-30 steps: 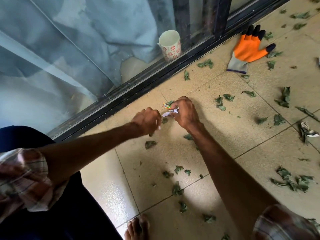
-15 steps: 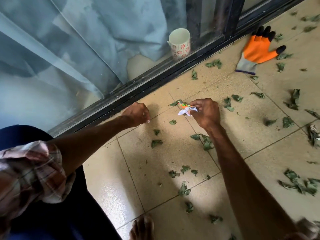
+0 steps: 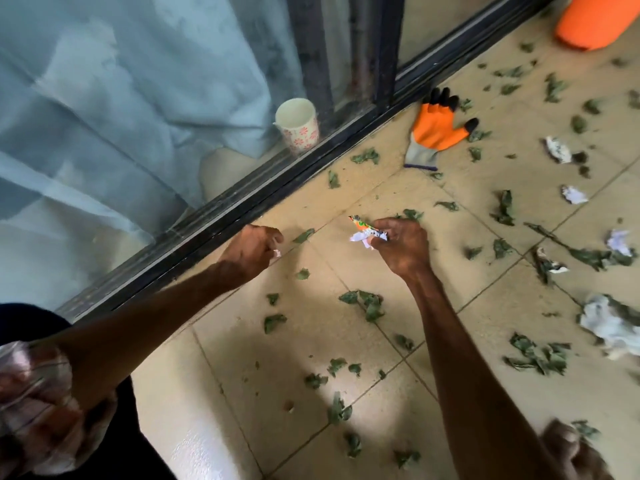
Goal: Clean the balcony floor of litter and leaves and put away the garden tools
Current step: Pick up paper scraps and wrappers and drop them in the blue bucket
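My right hand hovers low over the beige tiled floor and pinches a bunch of litter: an orange-green wrapper and a crumpled white scrap. My left hand is to its left by the sliding door track, fingers curled; a pale speck at its fingertips is too small to identify. Green leaf bits lie scattered over the tiles. An orange and grey garden glove lies flat beyond my right hand.
Crumpled paper balls lie among leaves on the right. An orange object sits at the top right corner. A floral cup stands behind the glass door. A bare foot shows at the bottom right.
The two hands have separated: my left hand moved left toward the door track, while my right kept hold of the wrapper and scrap. The view shifted right, showing more paper balls.
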